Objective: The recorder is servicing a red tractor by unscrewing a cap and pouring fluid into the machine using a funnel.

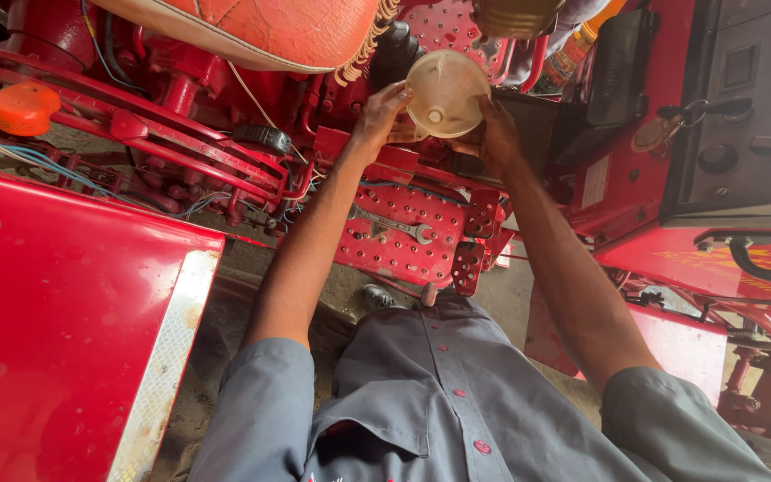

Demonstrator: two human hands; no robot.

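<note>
Holding a translucent plastic funnel (445,92) level above the red tractor's footplate (403,234), the left hand (378,116) and right hand (493,134) keep fingers curled on opposite rim edges. Advisable: even grip, mouth upright. Spanner (394,225) lies below.

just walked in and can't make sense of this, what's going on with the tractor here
A person in a grey shirt stands beside a red tractor, reaching in under the seat. Both hands hold a pale translucent plastic funnel: the left hand on its left rim, the right hand under its right side. A spanner lies on the studded red footplate below, near the pedals.
</note>
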